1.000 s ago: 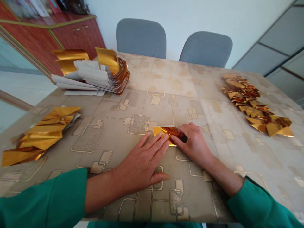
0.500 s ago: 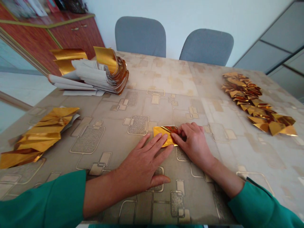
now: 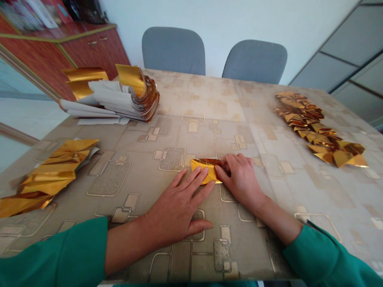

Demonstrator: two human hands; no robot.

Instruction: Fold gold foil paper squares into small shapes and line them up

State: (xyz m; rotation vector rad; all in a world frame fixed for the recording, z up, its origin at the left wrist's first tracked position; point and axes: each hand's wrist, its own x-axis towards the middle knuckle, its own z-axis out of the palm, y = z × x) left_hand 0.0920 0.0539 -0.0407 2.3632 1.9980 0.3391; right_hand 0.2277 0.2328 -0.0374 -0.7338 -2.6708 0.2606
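A small piece of folded gold foil paper lies on the patterned tablecloth in front of me. My left hand rests flat on its left part, fingers stretched out and thumb apart. At the paper's right end my right hand pinches the upper edge between thumb and curled fingers. A darker, shiny strip is folded along the top. The right fingertips partly hide that end of the paper.
A thick stack of gold-and-grey paper sheets stands at the back left. Creased gold sheets lie at the left. A row of folded gold pieces runs along the right. Two grey chairs stand behind the table.
The shiny flap at the top of the paper has become a narrower strip along the edge. Both hands keep nearly the same place; the whole view has shifted slightly.
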